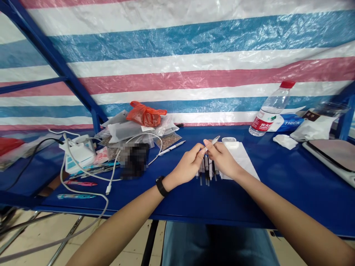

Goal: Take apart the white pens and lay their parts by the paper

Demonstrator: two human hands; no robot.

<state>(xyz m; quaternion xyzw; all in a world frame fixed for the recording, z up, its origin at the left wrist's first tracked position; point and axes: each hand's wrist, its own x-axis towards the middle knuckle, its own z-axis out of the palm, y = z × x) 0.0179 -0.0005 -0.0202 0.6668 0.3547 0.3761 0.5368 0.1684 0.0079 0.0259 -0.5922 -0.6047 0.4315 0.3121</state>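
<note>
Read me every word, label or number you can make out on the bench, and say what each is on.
"THICK" on the blue box.
Chinese characters on the red label of the water bottle: too small and blurred to read.
Brown tag on the white bag: too small to read.
Nothing else is legible.

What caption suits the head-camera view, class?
Left hand and right hand hold a small white piece over a blue metal workbench.
</note>
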